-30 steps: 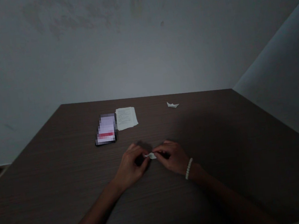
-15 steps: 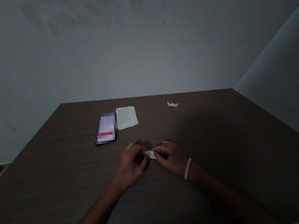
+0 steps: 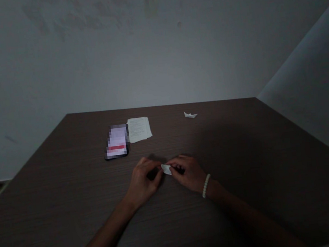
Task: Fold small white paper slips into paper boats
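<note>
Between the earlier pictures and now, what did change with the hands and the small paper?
The small folded paper, pinched between the left hand and the right hand, has turned a little: its left end now tilts up instead of lying level. Neither hand let go. The paper boat, printed sheet and blurred phone stayed in place.

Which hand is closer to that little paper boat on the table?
The right hand. It sits on the near side of the paper boat, almost straight in front of it; the left hand is farther away, off to the left. Both pinch a folded paper.
</note>
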`<state>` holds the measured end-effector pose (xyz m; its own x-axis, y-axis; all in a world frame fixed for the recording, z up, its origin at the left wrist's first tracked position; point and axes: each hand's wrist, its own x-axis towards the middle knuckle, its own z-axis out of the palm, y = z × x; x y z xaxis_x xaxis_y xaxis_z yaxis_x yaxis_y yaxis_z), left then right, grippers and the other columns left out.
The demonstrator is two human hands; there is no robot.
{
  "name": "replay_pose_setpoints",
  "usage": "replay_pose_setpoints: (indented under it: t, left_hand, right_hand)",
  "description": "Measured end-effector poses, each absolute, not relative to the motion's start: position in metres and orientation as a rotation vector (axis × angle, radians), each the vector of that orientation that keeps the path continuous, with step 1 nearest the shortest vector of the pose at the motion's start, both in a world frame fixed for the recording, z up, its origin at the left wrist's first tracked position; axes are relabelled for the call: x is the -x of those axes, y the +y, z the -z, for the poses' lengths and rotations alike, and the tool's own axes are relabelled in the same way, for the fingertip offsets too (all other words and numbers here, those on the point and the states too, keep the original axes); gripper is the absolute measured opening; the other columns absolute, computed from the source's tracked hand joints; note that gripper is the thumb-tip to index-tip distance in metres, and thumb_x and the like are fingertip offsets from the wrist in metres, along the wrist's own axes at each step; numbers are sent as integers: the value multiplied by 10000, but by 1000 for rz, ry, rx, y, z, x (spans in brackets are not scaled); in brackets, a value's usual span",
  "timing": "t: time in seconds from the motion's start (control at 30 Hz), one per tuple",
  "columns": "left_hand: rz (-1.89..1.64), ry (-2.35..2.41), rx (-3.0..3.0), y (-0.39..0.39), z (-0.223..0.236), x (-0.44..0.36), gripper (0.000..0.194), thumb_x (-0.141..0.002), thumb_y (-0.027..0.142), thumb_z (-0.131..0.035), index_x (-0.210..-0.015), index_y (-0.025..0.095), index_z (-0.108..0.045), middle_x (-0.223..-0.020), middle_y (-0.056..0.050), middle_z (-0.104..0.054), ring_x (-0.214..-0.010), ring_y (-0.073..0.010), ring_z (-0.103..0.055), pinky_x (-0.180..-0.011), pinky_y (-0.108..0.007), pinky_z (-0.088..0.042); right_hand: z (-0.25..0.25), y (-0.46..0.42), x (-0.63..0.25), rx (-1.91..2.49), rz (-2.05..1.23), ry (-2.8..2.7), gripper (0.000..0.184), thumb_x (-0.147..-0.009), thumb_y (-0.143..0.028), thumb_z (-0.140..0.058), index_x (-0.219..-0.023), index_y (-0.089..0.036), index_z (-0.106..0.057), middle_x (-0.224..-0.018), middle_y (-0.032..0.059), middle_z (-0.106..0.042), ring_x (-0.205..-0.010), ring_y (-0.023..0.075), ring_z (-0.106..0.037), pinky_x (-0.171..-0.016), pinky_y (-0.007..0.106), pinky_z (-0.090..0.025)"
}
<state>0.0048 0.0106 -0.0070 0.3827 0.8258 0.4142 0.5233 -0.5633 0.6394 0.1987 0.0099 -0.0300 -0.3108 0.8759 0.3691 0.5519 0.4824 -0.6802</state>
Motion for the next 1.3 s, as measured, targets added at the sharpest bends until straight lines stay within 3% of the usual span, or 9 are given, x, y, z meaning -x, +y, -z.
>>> replay_pose_setpoints:
  t: [0.47,0.63,1.3]
  left_hand:
    - [-1041,1071,-2336,11,9,-4,198,-858,159,-534,-942,196,-709,-903,-48,-714,-825,-193,-583,-736,-348,-486]
    - [-1002,1022,-2420,11,13,-4,232,-865,134,-520,-992,188,-706,-956,-58,-718,-830,-195,-578,-751,-352,-489]
    - [-928,1022,-2553,14,23,3,248,-886,124,-528,-1020,211,-719,-1019,-56,-726,-842,-212,-591,-752,-379,-484]
  right_hand:
    - [29,11,-199,1165,-516,-2056,74,-854,-209,-616,-879,-219,-684,-751,-2,-677,-687,137,-584,-692,278,-454]
    - [28,13,-201,1122,-485,-2121,106,-879,-179,-576,-905,-220,-670,-858,11,-692,-817,155,-600,-803,307,-457]
    - [26,11,-206,1178,-386,-2263,198,-893,-192,-563,-1056,-210,-674,-945,43,-625,-898,185,-531,-827,324,-444]
